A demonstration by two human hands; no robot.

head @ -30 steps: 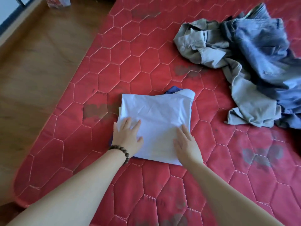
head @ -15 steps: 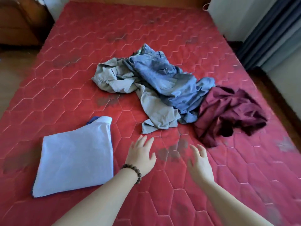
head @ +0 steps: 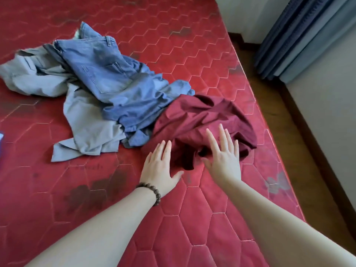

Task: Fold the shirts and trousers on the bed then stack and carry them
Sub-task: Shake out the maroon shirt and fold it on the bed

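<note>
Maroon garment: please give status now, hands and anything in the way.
Left hand open, flat beside maroon garment. Right hand open over its near edge, nothing gripped. Garment crumpled, unfolded. Blue jeans touching its left side.

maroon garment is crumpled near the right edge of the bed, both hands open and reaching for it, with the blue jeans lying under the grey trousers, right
Not quite. In the head view the blue jeans lie on top of the grey trousers, not under them. The rest holds: the maroon garment is crumpled near the right edge of the bed, and the left hand and right hand reach for it, open.
</note>
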